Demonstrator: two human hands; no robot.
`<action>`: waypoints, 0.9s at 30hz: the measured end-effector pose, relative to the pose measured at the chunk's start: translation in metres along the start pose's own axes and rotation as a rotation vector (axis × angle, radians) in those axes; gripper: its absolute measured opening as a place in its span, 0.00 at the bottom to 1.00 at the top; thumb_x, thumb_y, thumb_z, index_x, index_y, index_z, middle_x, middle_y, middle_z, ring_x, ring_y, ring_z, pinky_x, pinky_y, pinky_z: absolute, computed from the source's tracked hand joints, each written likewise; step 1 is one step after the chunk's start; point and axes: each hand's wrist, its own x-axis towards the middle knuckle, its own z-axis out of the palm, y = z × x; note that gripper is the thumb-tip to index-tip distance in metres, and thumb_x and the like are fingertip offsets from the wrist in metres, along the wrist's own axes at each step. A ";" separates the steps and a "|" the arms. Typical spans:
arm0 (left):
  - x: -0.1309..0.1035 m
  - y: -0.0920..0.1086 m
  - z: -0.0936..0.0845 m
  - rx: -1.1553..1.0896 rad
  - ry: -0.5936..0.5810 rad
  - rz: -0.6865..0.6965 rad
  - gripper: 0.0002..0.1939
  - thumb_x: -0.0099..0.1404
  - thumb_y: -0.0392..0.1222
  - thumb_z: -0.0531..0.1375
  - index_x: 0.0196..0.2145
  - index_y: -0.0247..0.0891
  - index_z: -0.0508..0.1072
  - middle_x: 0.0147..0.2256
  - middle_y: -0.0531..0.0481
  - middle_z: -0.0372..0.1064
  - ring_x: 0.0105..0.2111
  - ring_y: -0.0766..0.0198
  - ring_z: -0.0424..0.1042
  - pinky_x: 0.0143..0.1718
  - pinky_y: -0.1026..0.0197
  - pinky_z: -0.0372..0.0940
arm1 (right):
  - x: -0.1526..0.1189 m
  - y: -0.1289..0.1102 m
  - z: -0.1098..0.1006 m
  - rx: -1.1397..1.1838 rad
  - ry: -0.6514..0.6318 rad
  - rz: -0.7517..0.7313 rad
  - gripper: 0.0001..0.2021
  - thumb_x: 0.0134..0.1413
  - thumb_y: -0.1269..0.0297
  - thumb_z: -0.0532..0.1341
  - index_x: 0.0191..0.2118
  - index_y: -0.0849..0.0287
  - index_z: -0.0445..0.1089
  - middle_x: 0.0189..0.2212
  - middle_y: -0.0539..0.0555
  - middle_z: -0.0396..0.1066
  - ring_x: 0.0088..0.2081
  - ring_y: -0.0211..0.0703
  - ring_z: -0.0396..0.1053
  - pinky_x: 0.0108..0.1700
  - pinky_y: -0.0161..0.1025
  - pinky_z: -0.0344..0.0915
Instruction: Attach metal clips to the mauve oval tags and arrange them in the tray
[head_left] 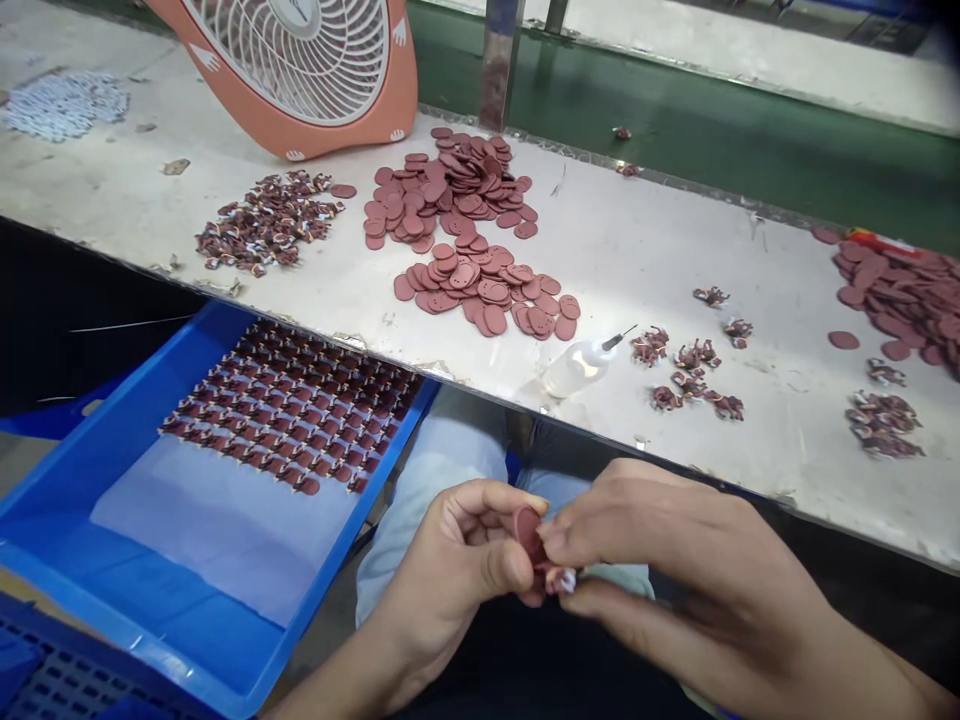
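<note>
A small reddish-brown oval disc (528, 532) is held between both hands, low in front of the lap and well below the edge of the worktable (615, 250). The left hand (457, 560) is curled closed around it, with the thumb pressed on the lower side. The right hand (660, 560) is pinched on the upper edge of the same disc, and a tiny multicoloured charm piece (564, 580) is seen just under its fingertips, touching the disc.

The step in hand is judged to be the joining of the charm piece to the disc. For the next move, a firm and well-aligned press is probably called for, and then a free place in a row must be found.

On the worktable, near its front edge, a clear glue bottle (577, 366) is laid on its side. Just right of the glue bottle, loose charm pieces (690, 365) are scattered. Behind the glue bottle, a pile of discs (480, 280) is spread. Far left of the glue bottle and lower than the worktable, a blue tray (112, 580) is placed, in which finished pieces (292, 400) are arranged in rows. An orange fan (300, 70) stands at the back.
</note>
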 end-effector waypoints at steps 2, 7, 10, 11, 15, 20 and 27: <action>-0.001 0.002 0.000 -0.022 -0.058 0.004 0.15 0.44 0.45 0.77 0.31 0.41 0.82 0.22 0.54 0.76 0.20 0.73 0.71 0.24 0.72 0.66 | -0.006 -0.002 -0.002 -0.060 0.022 -0.019 0.20 0.59 0.70 0.67 0.55 0.55 0.65 0.47 0.56 0.75 0.44 0.40 0.75 0.45 0.34 0.74; -0.004 0.002 -0.002 -0.069 -0.129 -0.003 0.14 0.47 0.37 0.76 0.32 0.46 0.83 0.28 0.53 0.81 0.22 0.67 0.76 0.22 0.70 0.67 | -0.015 -0.004 -0.004 -0.031 0.199 -0.004 0.19 0.58 0.69 0.67 0.54 0.50 0.67 0.37 0.54 0.75 0.33 0.44 0.75 0.35 0.39 0.75; -0.004 -0.001 -0.006 -0.047 -0.114 -0.008 0.15 0.46 0.43 0.76 0.34 0.45 0.83 0.27 0.52 0.80 0.22 0.68 0.76 0.24 0.71 0.69 | -0.014 -0.001 -0.002 -0.024 0.162 -0.022 0.17 0.59 0.70 0.66 0.53 0.55 0.68 0.34 0.54 0.75 0.34 0.42 0.74 0.36 0.36 0.74; -0.002 -0.002 -0.007 -0.046 -0.108 -0.022 0.16 0.47 0.46 0.76 0.34 0.44 0.83 0.26 0.52 0.79 0.22 0.69 0.76 0.24 0.71 0.69 | -0.013 0.001 0.000 -0.027 0.161 -0.018 0.16 0.60 0.68 0.66 0.53 0.56 0.69 0.34 0.54 0.75 0.35 0.42 0.74 0.35 0.36 0.74; 0.005 -0.007 -0.014 -0.077 -0.070 -0.122 0.20 0.49 0.55 0.74 0.35 0.38 0.82 0.25 0.51 0.75 0.22 0.71 0.73 0.22 0.73 0.68 | -0.007 0.006 0.010 0.028 0.217 0.068 0.14 0.59 0.69 0.66 0.50 0.57 0.71 0.34 0.52 0.75 0.34 0.39 0.73 0.34 0.33 0.72; 0.006 -0.010 -0.017 -0.086 -0.053 -0.162 0.23 0.49 0.57 0.73 0.33 0.34 0.81 0.28 0.50 0.74 0.23 0.72 0.72 0.22 0.74 0.68 | -0.001 0.007 0.016 0.123 0.232 0.120 0.12 0.60 0.71 0.65 0.49 0.57 0.73 0.32 0.50 0.74 0.30 0.35 0.71 0.32 0.30 0.70; 0.006 -0.009 -0.015 -0.068 -0.057 -0.156 0.22 0.52 0.57 0.72 0.35 0.34 0.80 0.31 0.48 0.74 0.24 0.72 0.71 0.23 0.73 0.69 | -0.002 0.008 0.021 0.155 0.204 0.155 0.12 0.59 0.71 0.65 0.48 0.55 0.72 0.30 0.48 0.73 0.29 0.33 0.69 0.29 0.30 0.67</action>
